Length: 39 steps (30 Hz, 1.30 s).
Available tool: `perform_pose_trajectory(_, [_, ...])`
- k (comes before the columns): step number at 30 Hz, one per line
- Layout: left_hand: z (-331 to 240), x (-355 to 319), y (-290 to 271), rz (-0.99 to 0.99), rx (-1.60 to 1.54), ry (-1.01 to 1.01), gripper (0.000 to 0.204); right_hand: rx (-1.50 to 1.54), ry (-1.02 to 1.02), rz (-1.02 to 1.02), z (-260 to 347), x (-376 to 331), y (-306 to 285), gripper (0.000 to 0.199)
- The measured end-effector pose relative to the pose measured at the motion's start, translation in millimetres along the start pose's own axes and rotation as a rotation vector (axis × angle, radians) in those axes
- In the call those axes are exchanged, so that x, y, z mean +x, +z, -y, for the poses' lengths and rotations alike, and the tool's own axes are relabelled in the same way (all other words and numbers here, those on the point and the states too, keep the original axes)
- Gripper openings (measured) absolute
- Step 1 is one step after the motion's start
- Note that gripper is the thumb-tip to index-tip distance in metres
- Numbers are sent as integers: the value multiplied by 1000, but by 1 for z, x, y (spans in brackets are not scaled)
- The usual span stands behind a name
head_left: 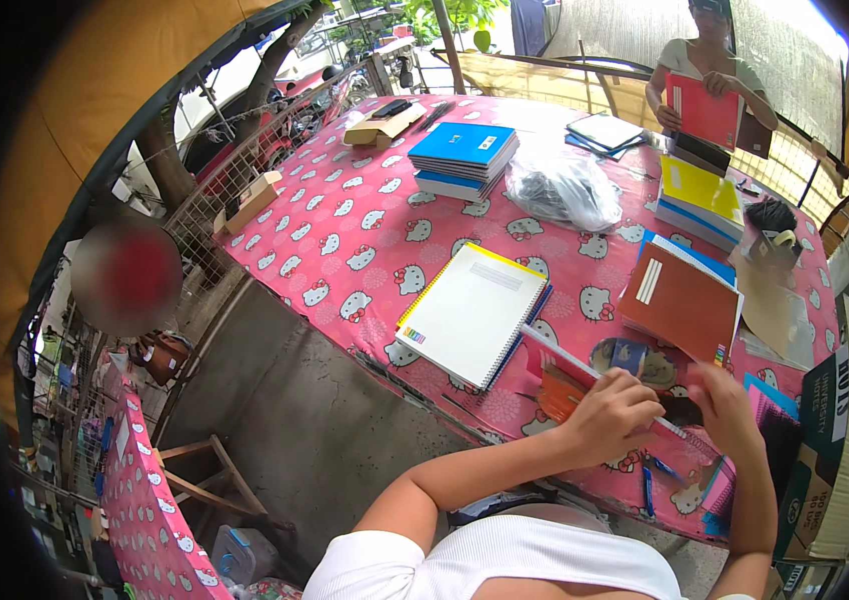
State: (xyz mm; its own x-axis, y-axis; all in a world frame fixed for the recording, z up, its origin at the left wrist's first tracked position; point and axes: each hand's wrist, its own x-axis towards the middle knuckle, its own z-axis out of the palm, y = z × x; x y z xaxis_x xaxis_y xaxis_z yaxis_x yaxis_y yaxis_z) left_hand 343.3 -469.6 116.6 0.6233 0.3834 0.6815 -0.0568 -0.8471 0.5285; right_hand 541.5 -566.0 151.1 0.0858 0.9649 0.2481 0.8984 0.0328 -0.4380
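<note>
While both hands work the spiral notebook (585,385) at the near edge of the pink patterned table (365,240), the step in hand looks like handling or sorting it, cover lifted at an angle. Left hand (610,415) is curled closed over the orange-red cover, fingers wrapped on it. Right hand (730,405) pinches the far side of the same notebook, fingers partly closed; exact contact is hidden behind the hand.

Outward from that notebook:
- just beyond it, a brown-covered notebook (683,305) lying on a blue one
- to the left of it, a white spiral notebook (470,312) with yellow trim, flat, close but not touching
- further back, a clear plastic bag (565,190) and a stack of blue notebooks (463,158)
- back right, a yellow-topped stack (702,195)
- right of it, a cardboard box (845,450), near

Another person (710,85) stands at the far side holding a red notebook, well apart.

Judgement: next move calls for a firm two-hand grip and a free spot to set it down. Room is tight on the right by the box; open cloth lies left of the white notebook, toward the table's left edge. The near table edge runs right under the hands, so anything set down should go well inboard of it
</note>
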Motion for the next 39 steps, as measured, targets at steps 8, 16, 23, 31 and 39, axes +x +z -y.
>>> perform_pose_trajectory(8, [-1,0,-2,6,14,-110,31,-371,16,116,-122,20,151,48])
perform_pose_trajectory(16, [3,5,-1,42,73,-78,29,684,110,-452,-44,5,52,27])
perform_pose_trajectory(23, [1,13,3,39,99,-84,29,384,144,-160,-69,-37,30,23])
perform_pose_trajectory(31, [13,15,-23,109,273,-174,34,800,203,-194,-38,-11,21,30])
perform_pose_trajectory(39, [35,13,-45,107,419,-321,36,547,44,-368,-62,-2,62,36])
